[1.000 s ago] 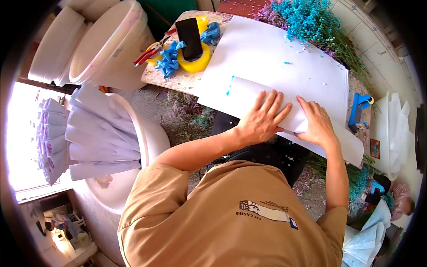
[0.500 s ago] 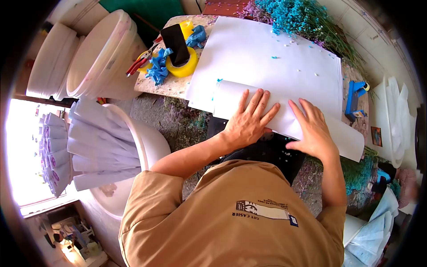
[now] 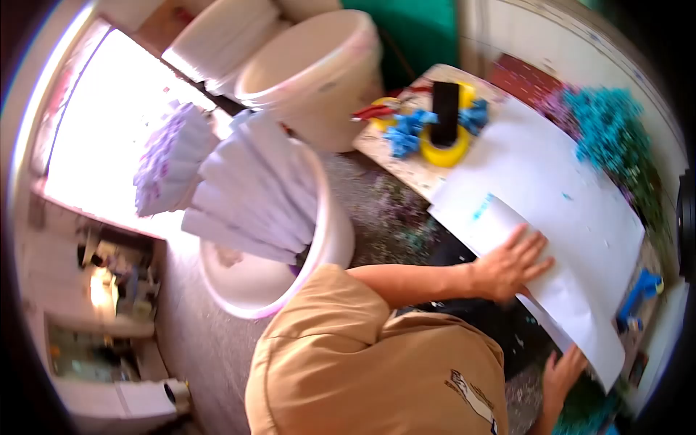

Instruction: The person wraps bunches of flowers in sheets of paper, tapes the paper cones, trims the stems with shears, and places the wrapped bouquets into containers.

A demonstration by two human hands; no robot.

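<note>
White paper sheets [image 3: 573, 196] lie on the worktable, with a folded-over flap along the side nearest my body. My left hand [image 3: 513, 267] rests on this flap with its fingers spread. Lower right, at the near edge of the paper, is my right hand [image 3: 564, 371], its thumb apart from the fingers; the fingertips meet the paper's edge and are partly hard to see. Small blue bits show near the flap's left corner. Beyond the paper are turquoise dried flowers [image 3: 605, 127] with green stems.
A black phone [image 3: 444, 112] leans on a yellow tape roll [image 3: 444, 154], beside blue crumpled pieces [image 3: 406, 134] and red-handled pliers [image 3: 375, 112]. A blue tape dispenser [image 3: 638, 297] sits at the right. Left are a white tub [image 3: 335, 217] holding paper-wrapped bundles [image 3: 250, 188] and large buckets [image 3: 312, 80].
The view has swung left, so the table appears farther right and tilted. My right hand has left the top of the flap and moved down to the paper's near edge. My left hand remains on the paper.
</note>
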